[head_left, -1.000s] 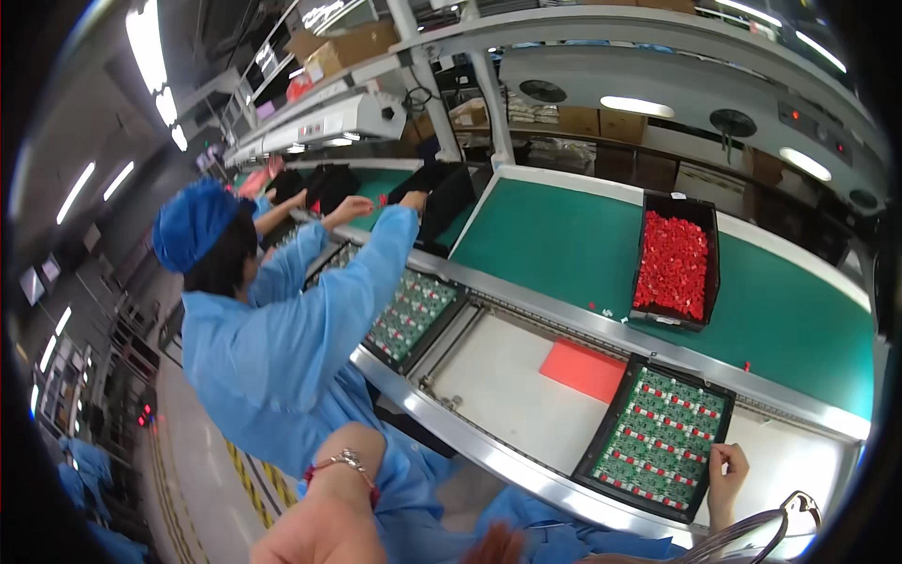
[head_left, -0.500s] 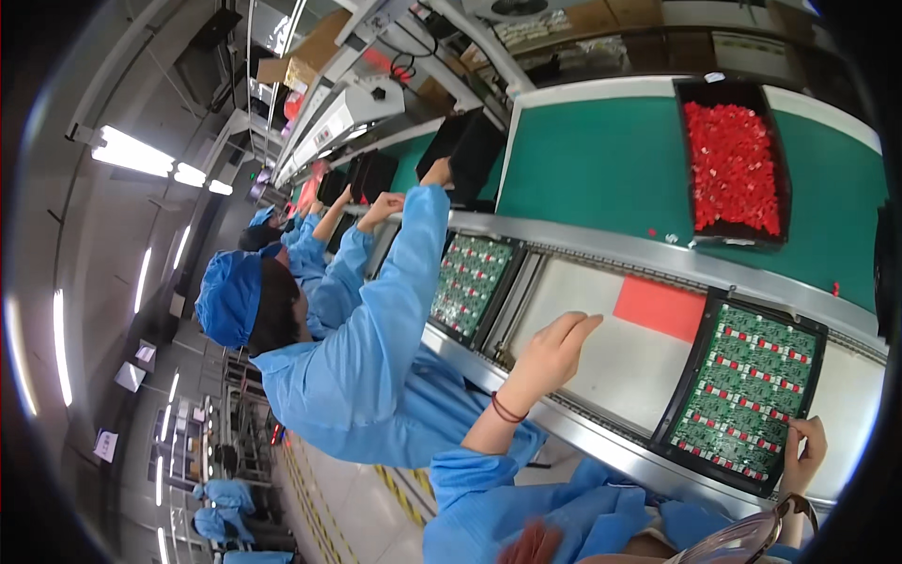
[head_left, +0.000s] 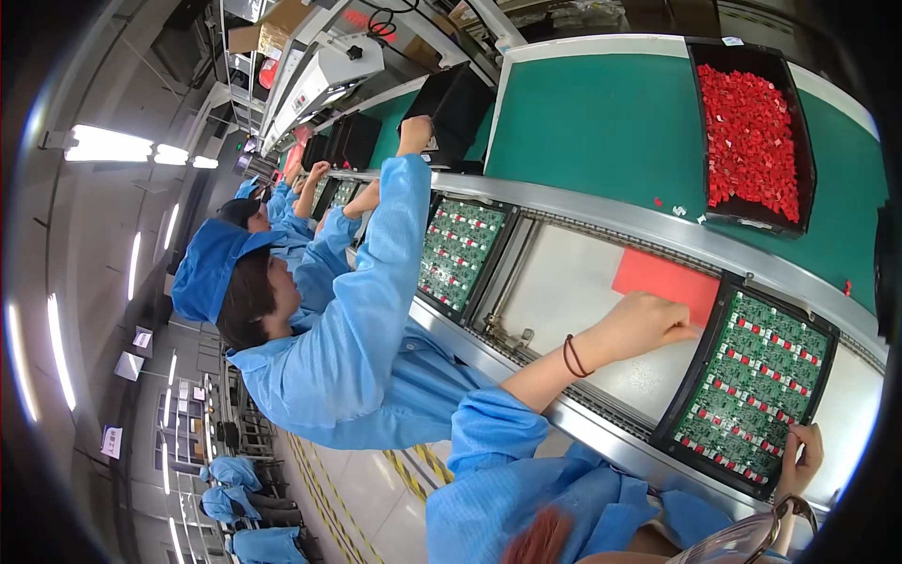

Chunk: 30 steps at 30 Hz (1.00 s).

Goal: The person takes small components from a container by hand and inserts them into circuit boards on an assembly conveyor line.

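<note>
My left hand [head_left: 641,327], a dark band at its wrist, hovers over the conveyor beside a black frame [head_left: 678,395]. Its fingers are bent together toward the frame; anything pinched in them is too small to make out. The frame carries a green circuit board panel [head_left: 752,385] with rows of red and white connectors. At the panel's lower right edge is my right hand [head_left: 799,459], its fingers drawn together against the rim; I cannot make out what lies between them. Behind my left hand a red sheet [head_left: 658,277] lies on the conveyor.
A black bin [head_left: 799,179] of small red parts [head_left: 747,141] stands on the green bench top [head_left: 592,122]. Another framed panel [head_left: 460,249] sits further left on the line. A co-worker in blue [head_left: 329,348] reaches toward a black bin [head_left: 451,108]. Metal rails [head_left: 601,207] edge the conveyor.
My left hand has moved right, toward the framed panel, and its fingers have bent in. My right hand has stayed by the panel's edge. The co-worker's raised arm has shifted slightly.
</note>
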Each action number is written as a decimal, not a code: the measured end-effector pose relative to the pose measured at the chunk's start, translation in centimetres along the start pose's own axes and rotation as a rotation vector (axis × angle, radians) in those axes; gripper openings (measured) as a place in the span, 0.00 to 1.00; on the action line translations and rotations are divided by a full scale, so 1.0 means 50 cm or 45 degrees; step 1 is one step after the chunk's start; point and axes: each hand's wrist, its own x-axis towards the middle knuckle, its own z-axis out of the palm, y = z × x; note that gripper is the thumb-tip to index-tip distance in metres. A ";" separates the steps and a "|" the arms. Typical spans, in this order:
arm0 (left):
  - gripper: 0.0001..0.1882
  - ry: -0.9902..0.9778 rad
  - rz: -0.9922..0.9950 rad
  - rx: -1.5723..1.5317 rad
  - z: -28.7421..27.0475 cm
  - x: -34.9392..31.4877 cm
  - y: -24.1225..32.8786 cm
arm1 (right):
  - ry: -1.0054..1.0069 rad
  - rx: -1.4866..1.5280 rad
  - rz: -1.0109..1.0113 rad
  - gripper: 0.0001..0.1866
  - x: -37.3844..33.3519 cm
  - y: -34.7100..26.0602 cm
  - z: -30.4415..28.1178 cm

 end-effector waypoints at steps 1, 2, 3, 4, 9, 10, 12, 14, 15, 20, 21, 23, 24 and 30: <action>0.12 0.004 -0.007 0.002 0.008 -0.002 0.001 | -0.020 -0.013 -0.007 0.03 0.002 0.002 -0.001; 0.12 0.009 -0.017 -0.104 0.014 -0.005 0.002 | -0.038 -0.026 -0.014 0.02 0.003 0.004 -0.002; 0.12 0.014 -0.029 -0.209 0.020 -0.007 0.000 | -0.030 -0.050 -0.024 0.02 0.004 0.009 -0.004; 0.12 0.019 -0.039 -0.203 0.026 -0.006 -0.006 | -0.023 -0.072 -0.034 0.02 0.004 0.012 -0.007; 0.07 0.052 -0.102 -0.201 0.026 0.000 -0.012 | -0.054 -0.093 0.030 0.04 0.004 0.038 -0.037; 0.07 0.061 -0.113 -0.199 0.029 -0.002 -0.011 | -0.060 -0.120 0.013 0.04 0.002 0.049 -0.042; 0.05 0.119 -0.046 -0.221 0.036 -0.003 -0.013 | -0.069 -0.156 -0.014 0.04 0.004 0.064 -0.046; 0.04 0.107 -0.040 -0.208 0.038 -0.008 -0.015 | 0.054 -0.235 0.006 0.04 0.008 0.070 -0.046; 0.04 0.084 -0.032 -0.194 0.038 -0.011 -0.016 | 0.050 -0.242 -0.004 0.04 0.010 0.072 -0.047; 0.06 0.059 -0.024 -0.156 0.043 -0.016 -0.025 | 0.090 -0.295 0.080 0.05 0.025 0.080 -0.054; 0.07 0.013 -0.045 -0.173 0.041 -0.017 -0.025 | 0.088 -0.304 0.062 0.05 0.026 0.087 -0.053; 0.07 0.040 -0.033 -0.159 0.050 -0.020 -0.029 | 0.063 -0.260 0.035 0.06 0.027 0.099 -0.051; 0.07 0.046 -0.021 -0.143 0.052 -0.024 -0.031 | 0.019 -0.295 0.101 0.06 0.027 0.094 -0.052; 0.09 -0.117 -0.067 -0.131 0.040 -0.022 -0.038 | 0.081 -0.295 -0.048 0.05 0.028 0.115 -0.044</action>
